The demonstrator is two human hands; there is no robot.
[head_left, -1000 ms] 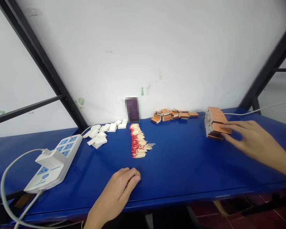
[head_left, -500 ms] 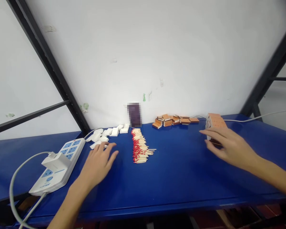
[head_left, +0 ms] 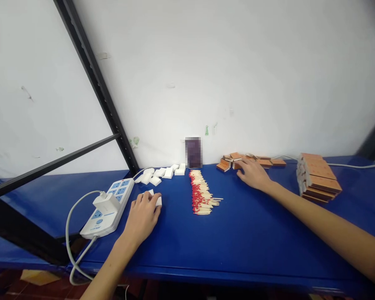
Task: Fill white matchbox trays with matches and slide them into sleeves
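My left hand [head_left: 142, 214] is closed on a small white matchbox tray [head_left: 158, 201], partly hidden under its fingers, on the blue shelf. Beyond it, several white trays [head_left: 155, 181] lie loose near the wall. My right hand [head_left: 255, 174] reaches to a loose pile of orange-brown matchbox covers [head_left: 224, 165], its fingers apart and its fingertips at the pile; no cover shows clearly gripped. Between the hands lies a long heap of red-headed matches [head_left: 202, 196], some sticking out to the right.
A white power strip [head_left: 111, 223] with a plugged-in charger [head_left: 106, 203] and cables lies left of my left hand. Stacked orange matchboxes [head_left: 321, 175] stand at the right. A pixelated dark panel [head_left: 193, 153] is against the wall [head_left: 246, 75]. A black metal post [head_left: 96, 87] rises at the left.
My right hand has moved left from the stacked matchboxes to the orange cover pile. My left hand has drawn a white tray nearer, away from the others. The view has shifted left.
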